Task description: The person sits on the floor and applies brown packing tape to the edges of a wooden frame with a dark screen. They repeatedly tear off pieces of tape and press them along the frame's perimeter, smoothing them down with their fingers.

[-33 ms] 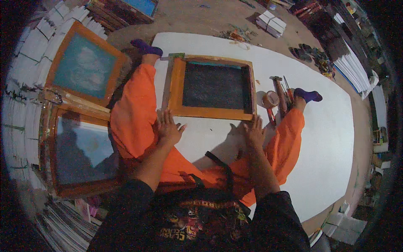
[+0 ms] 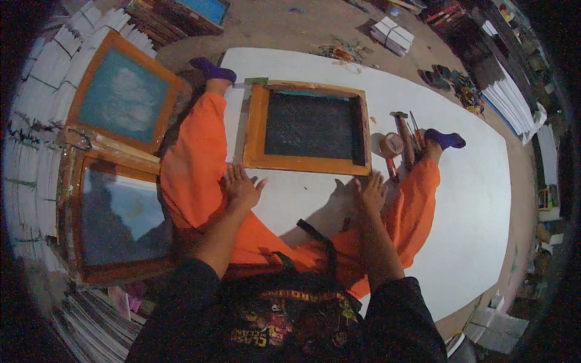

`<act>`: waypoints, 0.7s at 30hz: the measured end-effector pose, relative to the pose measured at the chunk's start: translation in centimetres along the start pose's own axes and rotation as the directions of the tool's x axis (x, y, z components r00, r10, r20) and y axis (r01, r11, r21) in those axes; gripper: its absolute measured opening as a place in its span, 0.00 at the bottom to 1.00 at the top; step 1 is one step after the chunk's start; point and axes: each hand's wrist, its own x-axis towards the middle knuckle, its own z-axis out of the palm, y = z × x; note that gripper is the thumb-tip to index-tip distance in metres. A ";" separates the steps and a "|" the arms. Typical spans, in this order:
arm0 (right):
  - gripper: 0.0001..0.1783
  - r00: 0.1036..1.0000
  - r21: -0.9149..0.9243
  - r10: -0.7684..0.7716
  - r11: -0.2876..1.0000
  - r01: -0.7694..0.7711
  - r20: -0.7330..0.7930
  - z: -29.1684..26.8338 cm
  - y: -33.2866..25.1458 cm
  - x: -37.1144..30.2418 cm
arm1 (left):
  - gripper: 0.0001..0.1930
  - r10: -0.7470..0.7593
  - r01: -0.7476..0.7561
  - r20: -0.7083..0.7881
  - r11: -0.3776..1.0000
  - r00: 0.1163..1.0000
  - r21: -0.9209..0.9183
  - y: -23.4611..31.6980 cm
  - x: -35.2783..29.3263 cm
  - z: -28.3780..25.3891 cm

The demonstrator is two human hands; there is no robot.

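Observation:
A wooden frame (image 2: 256,130) with a dark mesh panel (image 2: 311,126) lies flat on a white board (image 2: 466,199) between my outstretched legs. My left hand (image 2: 243,189) is open, palm down, with its fingertips by the frame's near left corner. At the near right corner, my right hand (image 2: 371,195) is also open, fingers stretched forward. Neither hand grips anything; whether the fingertips touch the frame I cannot tell. Right of the frame lie a roll of tape (image 2: 391,145), a hammer (image 2: 404,136), a thin screwdriver (image 2: 416,125) and a red-handled tool (image 2: 392,169).
On my left, a wooden frame with teal mesh (image 2: 124,91) and another with a glassy panel (image 2: 124,212) rest against paper stacks (image 2: 30,157). A tied white bundle (image 2: 392,35), sandals (image 2: 436,77) and more paper sheets (image 2: 508,103) lie beyond the board.
Both hands have drawn back slightly toward me from the frame's near edge. The frame looks almost unmoved.

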 end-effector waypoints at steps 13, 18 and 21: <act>0.45 0.825 0.042 -0.538 0.833 0.552 -0.171 1.4 -14.9 -2.0 | 0.30 -0.398 0.177 -0.240 0.766 0.885 -0.618 -6.0 8.4 10.0; 0.45 0.906 0.042 -0.413 0.908 0.418 -0.095 1.8 -8.6 -2.0 | 0.33 -0.300 0.122 -0.147 0.718 0.942 -0.685 -3.1 7.0 6.1; 0.45 0.944 0.105 -0.297 0.944 0.313 -0.143 1.0 -7.8 -1.6 | 0.34 -0.323 0.062 -0.391 0.833 0.862 -0.550 -4.7 8.5 9.4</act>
